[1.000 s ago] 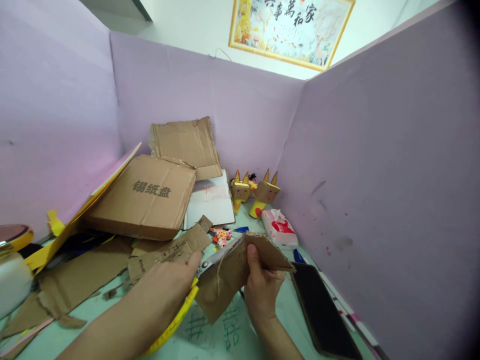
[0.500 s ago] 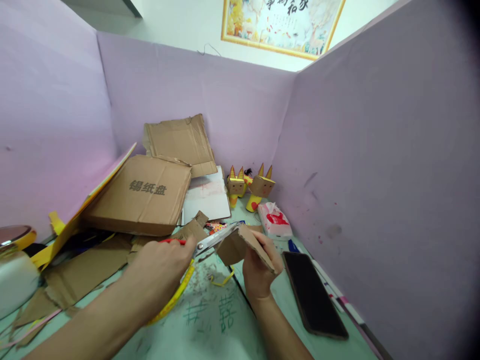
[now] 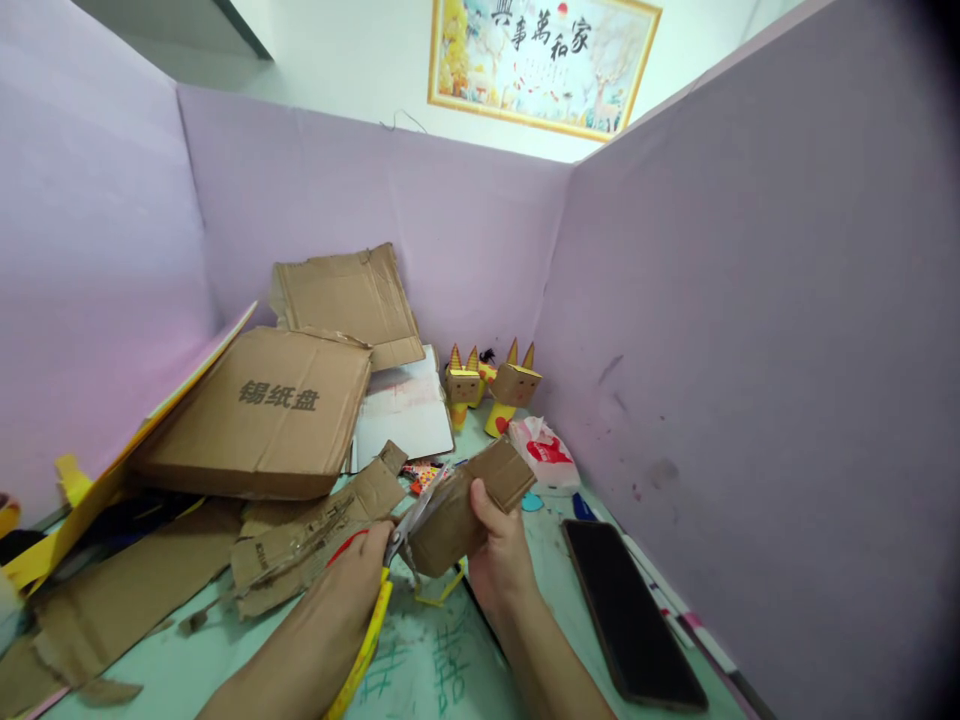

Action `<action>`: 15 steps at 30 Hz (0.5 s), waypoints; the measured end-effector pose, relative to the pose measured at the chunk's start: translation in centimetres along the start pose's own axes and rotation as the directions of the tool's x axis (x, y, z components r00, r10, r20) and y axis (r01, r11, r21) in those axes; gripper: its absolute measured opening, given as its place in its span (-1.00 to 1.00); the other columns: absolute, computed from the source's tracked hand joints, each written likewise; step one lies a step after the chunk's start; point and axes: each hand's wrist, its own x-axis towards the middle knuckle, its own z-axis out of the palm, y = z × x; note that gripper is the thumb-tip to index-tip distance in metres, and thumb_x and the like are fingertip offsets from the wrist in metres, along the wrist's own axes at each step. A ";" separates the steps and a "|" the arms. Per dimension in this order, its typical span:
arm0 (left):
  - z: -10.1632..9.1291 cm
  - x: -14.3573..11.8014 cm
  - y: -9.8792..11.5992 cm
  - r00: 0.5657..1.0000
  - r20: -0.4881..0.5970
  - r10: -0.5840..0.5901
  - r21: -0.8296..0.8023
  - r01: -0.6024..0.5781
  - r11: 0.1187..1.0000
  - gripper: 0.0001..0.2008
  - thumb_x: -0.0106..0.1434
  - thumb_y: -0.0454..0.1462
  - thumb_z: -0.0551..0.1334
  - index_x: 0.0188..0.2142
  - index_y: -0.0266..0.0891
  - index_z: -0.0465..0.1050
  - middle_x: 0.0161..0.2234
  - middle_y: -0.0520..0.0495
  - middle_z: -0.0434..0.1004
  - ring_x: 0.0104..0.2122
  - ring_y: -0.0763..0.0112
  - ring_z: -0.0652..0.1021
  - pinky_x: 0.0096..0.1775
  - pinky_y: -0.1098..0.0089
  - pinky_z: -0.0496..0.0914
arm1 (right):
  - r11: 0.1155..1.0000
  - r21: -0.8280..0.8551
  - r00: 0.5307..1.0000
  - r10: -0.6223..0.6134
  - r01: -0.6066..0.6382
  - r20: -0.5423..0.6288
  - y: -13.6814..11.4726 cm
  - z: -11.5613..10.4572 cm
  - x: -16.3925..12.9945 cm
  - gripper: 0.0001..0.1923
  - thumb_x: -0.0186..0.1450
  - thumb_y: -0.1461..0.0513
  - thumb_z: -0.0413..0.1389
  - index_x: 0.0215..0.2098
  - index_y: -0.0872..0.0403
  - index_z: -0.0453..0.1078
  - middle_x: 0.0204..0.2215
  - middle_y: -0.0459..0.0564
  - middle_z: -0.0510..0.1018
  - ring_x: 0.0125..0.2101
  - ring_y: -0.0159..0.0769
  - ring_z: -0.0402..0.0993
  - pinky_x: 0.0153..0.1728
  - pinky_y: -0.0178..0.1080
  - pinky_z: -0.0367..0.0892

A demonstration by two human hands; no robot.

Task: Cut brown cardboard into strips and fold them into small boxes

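Cardboard piece is being held above the tabletop, creased across. Right hand: fingers are gripping its right part, thumb pressing on the near face. Left hand: fingers are gripping the scissors, red and yellow showing at the handles. Blades are pointing up and away, running along the piece's left edge; cannot tell how wide they are standing.

Below the hands, green marks are showing on the tabletop; a yellow strip is lying just under the piece. Phone, screen dark, is lying right of the right hand. Scraps of brown card are lying near the left hand.

Farther off, a box with black characters is resting tilted on the left. Tissue pack is sitting beyond the right hand, near the lilac partition. Two eared figures are standing behind the pack. White sheet is lying between box and figures; a brown sheet is standing tilted behind the box. Over the partition, a gold-framed picture is hanging.
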 end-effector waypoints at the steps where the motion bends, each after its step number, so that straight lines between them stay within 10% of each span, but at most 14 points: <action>1: 0.1 0.1 -0.1 1.000 0.022 0.014 -0.002 -0.014 1.000 -0.57 0.05 -0.41 0.00 -0.09 0.00 0.22 -0.20 0.01 0.53 -0.18 0.29 0.52 -0.23 0.42 0.34 | 0.999 0.016 0.999 0.044 -0.045 0.004 0.1 0.0 -0.1 -0.54 -0.03 0.16 0.27 -0.13 0.02 0.39 -0.35 -0.10 0.60 -0.31 -0.23 0.50 -0.23 -0.16 0.37; 15: -1.2 1.1 0.5 1.000 -0.009 0.027 0.033 -0.026 0.999 -0.70 0.25 -0.29 0.05 -0.01 -0.14 0.26 -0.14 -0.15 0.48 -0.22 0.20 0.54 -0.22 0.23 0.37 | 0.987 0.059 0.988 0.148 -0.150 0.036 -0.4 0.0 -0.1 -0.42 -0.09 0.18 0.32 -0.08 0.03 0.38 -0.27 -0.02 0.60 -0.22 -0.10 0.49 -0.23 -0.09 0.40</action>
